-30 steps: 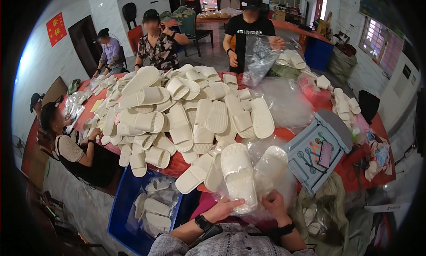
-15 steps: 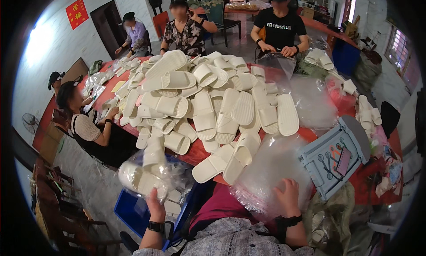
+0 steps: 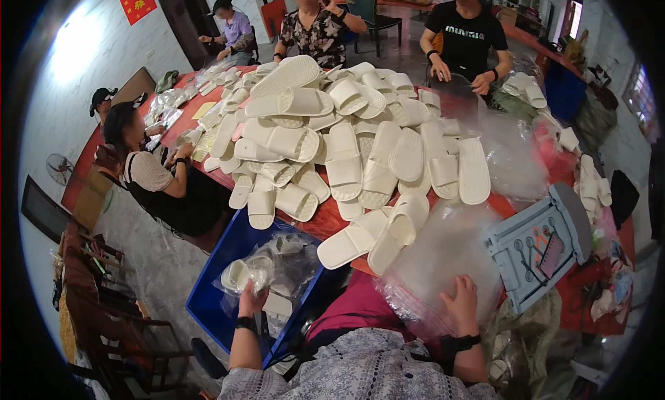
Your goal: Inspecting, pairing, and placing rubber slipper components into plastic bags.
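My left hand (image 3: 253,300) grips a pair of cream slippers in a clear plastic bag (image 3: 249,272). The pair is over the blue crate (image 3: 212,281) at my lower left, close above other bagged slippers lying in it. With fingers apart, my right hand (image 3: 461,304) is at the stack of clear plastic bags (image 3: 433,261) on the near table edge; whether it touches them I cannot tell. Just beyond the crate and bags, two loose cream slippers (image 3: 350,244) lie at the table edge, one overlapping the other.
A large heap of cream slippers (image 3: 343,161) covers the middle of the red table (image 3: 305,228). A grey folding stool (image 3: 509,251) leans at the right. Several people sit around the table, including one in black (image 3: 163,185) at left. A wooden chair (image 3: 104,331) stands at lower left.
My left hand has lowered the bagged slippers from beside the table edge into the crate area. My right hand keeps about the same place by the bags. The whole view has shifted slightly.
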### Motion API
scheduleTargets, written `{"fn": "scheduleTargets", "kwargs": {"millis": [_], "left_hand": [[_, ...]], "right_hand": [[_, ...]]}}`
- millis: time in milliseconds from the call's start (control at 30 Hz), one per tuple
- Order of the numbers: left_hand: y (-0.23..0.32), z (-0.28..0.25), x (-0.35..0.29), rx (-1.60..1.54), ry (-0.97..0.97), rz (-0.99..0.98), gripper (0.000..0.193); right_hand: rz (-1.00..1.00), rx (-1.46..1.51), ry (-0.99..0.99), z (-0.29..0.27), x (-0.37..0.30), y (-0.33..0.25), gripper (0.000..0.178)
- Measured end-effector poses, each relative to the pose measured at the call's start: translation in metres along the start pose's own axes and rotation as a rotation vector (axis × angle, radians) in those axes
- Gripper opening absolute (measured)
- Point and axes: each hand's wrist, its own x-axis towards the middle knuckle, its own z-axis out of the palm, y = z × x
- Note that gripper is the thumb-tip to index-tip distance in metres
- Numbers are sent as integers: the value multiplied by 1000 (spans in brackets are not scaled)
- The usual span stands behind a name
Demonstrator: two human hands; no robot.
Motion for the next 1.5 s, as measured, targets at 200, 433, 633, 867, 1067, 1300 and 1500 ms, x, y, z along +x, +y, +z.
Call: {"fn": "scheduleTargets", "kwargs": {"millis": [200, 433, 633, 867, 1067, 1300, 1500], "left_hand": [[14, 110, 6, 1346, 614, 708, 81], [-30, 310, -21, 1134, -397, 431, 33], [-78, 397, -35, 1045, -466, 185, 45], [-84, 374, -42, 712, -412, 139, 29], [-35, 338, -117, 595, -391, 211, 27], [-25, 378, -171, 479, -539, 119, 33], [-81, 431, -185, 322, -737, -215, 35]], "right_hand": [[24, -16, 39, 2, -2, -2, 64], [58, -16, 24, 12, -3, 3, 65], [77, -42, 27, 16, -7, 7, 65], [97, -59, 44, 16, -11, 5, 65], [66, -47, 57, 10, -10, -6, 65], [-64, 220, 63, -22, -4, -29, 70], [12, 1229, -212, -49, -16, -65, 61]]}}
